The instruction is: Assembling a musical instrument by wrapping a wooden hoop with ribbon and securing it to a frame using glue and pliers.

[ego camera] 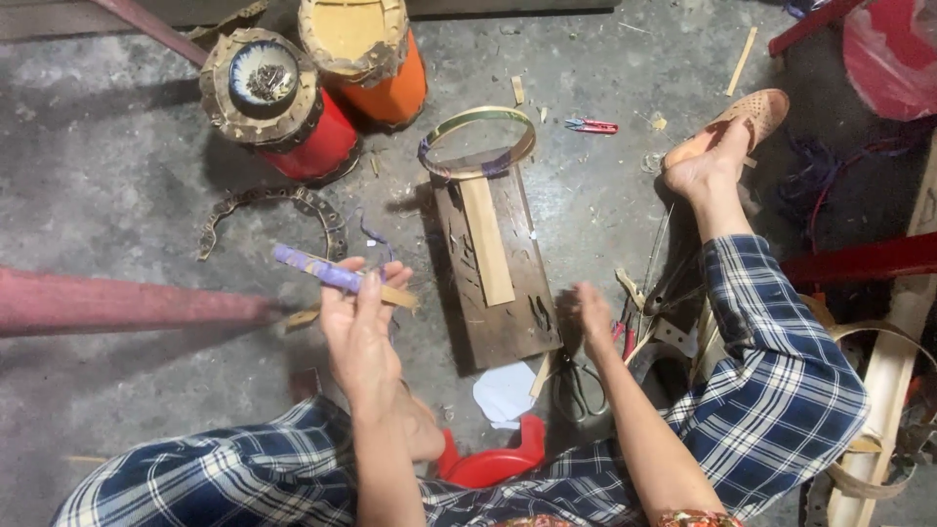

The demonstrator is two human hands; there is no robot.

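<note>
Nearest, the left hand gripped a purple-wrapped strip across its fingertips, the wrapped end jutting up-left past the thumb. The right hand hovered blurred, fingers seemingly loose and empty, beside the wooden board. Farther off, a bamboo hoop lay at the board's far end.

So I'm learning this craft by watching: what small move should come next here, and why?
Probably bring the right hand over to the strip. The left hand holds that bamboo strip, partly wrapped in purple, with its bare end sticking out, while the right hand is blurred and holds nothing, beside the wooden board.
</note>
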